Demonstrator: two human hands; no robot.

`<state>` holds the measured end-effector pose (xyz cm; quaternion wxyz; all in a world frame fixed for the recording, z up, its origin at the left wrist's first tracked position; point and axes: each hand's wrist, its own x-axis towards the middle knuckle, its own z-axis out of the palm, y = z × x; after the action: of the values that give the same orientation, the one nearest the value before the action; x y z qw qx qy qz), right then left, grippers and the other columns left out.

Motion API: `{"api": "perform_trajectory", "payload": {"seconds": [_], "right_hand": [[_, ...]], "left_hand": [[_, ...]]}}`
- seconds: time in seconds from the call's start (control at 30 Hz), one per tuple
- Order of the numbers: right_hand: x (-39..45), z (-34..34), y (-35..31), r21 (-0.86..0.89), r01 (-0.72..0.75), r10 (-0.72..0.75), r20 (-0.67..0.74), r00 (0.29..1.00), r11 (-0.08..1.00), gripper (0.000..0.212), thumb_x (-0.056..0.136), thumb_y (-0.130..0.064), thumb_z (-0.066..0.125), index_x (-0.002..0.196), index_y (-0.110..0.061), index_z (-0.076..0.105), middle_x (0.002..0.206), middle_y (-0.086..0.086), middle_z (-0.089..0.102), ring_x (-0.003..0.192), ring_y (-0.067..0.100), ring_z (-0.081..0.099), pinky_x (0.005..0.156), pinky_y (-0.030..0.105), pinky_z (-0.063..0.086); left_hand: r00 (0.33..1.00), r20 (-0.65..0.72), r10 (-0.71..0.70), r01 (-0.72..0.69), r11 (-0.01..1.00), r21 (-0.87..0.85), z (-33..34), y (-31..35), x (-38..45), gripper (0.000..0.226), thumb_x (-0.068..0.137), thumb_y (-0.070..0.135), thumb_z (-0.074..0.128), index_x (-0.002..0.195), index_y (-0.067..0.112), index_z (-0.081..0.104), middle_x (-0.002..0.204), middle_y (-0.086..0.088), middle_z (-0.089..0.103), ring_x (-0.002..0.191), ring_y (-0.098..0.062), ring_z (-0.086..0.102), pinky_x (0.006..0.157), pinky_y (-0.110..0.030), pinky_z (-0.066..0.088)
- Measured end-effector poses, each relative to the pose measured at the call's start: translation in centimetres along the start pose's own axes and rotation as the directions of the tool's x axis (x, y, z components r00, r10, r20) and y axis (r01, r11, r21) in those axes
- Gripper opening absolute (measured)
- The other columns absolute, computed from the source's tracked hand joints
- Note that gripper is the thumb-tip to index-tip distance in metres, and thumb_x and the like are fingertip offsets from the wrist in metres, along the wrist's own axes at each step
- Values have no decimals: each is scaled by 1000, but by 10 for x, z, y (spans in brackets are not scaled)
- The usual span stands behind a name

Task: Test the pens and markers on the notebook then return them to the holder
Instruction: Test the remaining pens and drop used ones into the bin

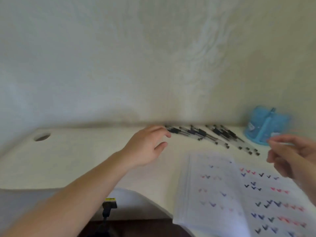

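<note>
The right hand (pixel 294 156), at the right edge of the frame, has its fingers curled and seems to pinch a thin pale object at its fingertips, but motion blur makes it impossible to say what that object is or how firmly it is held. The left hand (pixel 147 146), reaching in from the lower left toward the centre, has its fingers loosely spread and relaxed and holds nothing; its fingertips sit just beside the left end of the pens (pixel 212 135). Those pens lie in a row on the desk (pixel 85 156) just above the middle of the frame, clear-barrelled with dark grips and caps, slanting down to the right, close to the wall (pixel 119 57). Just right of the row, in the right middle of the frame and directly above the right hand, stands the blue holder (pixel 263 125), with one blue pen-like item upright in it. Below the pens, filling the lower right, lies the open notebook (pixel 213 194), its pages covered with rows of small tick marks in black, blue, red and pink. A round cable hole (pixel 42 136) shows in the desk at the left middle. A black plug with a yellow label (pixel 109 205) sits at the bottom centre.
</note>
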<state>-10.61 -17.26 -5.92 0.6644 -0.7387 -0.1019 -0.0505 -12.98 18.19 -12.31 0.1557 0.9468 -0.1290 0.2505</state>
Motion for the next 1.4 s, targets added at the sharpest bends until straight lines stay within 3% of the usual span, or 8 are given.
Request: {"api": "perform_trajectory", "payload": {"seconds": [0.2, 0.43, 0.67, 0.83, 0.97, 1.17, 1.27, 1.4], "right_hand": [[18, -29, 49, -128, -95, 85, -81, 993, 987, 13, 90, -14, 65, 79, -17, 70, 53, 8, 64, 34, 12, 40, 36, 11, 32], [18, -27, 47, -179, -7, -10, -95, 995, 984, 11, 90, -18, 66, 80, -20, 70, 52, 8, 64, 52, 23, 44, 55, 34, 42], [14, -25, 49, -327, 55, -79, -60, 995, 944, 10, 90, -23, 65, 80, -23, 67, 50, 5, 64, 37, 8, 42, 37, 17, 38], [14, -24, 53, -348, 33, -52, -45, 998, 937, 10, 90, -23, 65, 80, -25, 66, 52, 10, 63, 34, 2, 41, 37, 16, 37], [15, -23, 53, -377, 40, -54, -26, 998, 925, 9, 89, -24, 66, 80, -25, 66, 52, 9, 63, 34, 1, 42, 38, 12, 36], [8, -15, 51, -316, 151, -133, 77, 988, 937, 29, 76, -46, 71, 101, -35, 62, 66, -2, 69, 48, 4, 52, 51, 20, 49], [-2, -9, 48, -41, 307, -305, 49, 951, 951, 48, 67, -60, 72, 107, -34, 62, 70, 1, 67, 53, 7, 54, 51, 17, 47], [-6, -5, 48, 133, 388, -383, -60, 922, 912, 40, 72, -63, 69, 73, -23, 63, 50, -2, 57, 44, 7, 47, 44, 16, 39]], "left_hand": [[992, 123, -20, -10, 971, 238, 69, -24, 73, 24, 90, 16, 56, 114, 13, 61, 112, -7, 62, 104, -30, 56, 83, -37, 45], [986, 151, 65, -112, 937, 330, 70, -36, 82, 9, 88, 18, 66, 97, 13, 66, 94, -7, 64, 87, -31, 60, 74, -38, 50], [822, 559, 108, -530, 505, 682, 53, -9, 100, 5, 75, 12, 70, 79, 15, 72, 78, -3, 67, 70, -23, 67, 62, -30, 50], [809, 567, 153, -568, 450, 689, 50, -9, 105, 22, 51, 18, 86, 55, 22, 66, 56, 6, 61, 48, -16, 60, 49, -22, 42], [851, 450, 270, -517, 579, 630, 40, -4, 103, 29, 48, 7, 88, 59, 13, 62, 54, -3, 58, 42, -20, 57, 45, -24, 41], [976, 25, 215, -215, 949, 230, 33, 71, 97, 12, 99, 21, 45, 105, 15, 53, 87, -7, 66, 71, -31, 63, 56, -32, 38], [900, 19, 435, -433, 899, -71, 49, 140, 83, 18, 98, 15, 44, 115, 13, 48, 100, -10, 64, 86, -24, 56, 69, -31, 43], [844, -44, 534, -526, 809, -263, 66, 175, 83, 22, 101, 16, 40, 91, 3, 54, 79, -5, 50, 69, -19, 44, 61, -32, 40]]}}
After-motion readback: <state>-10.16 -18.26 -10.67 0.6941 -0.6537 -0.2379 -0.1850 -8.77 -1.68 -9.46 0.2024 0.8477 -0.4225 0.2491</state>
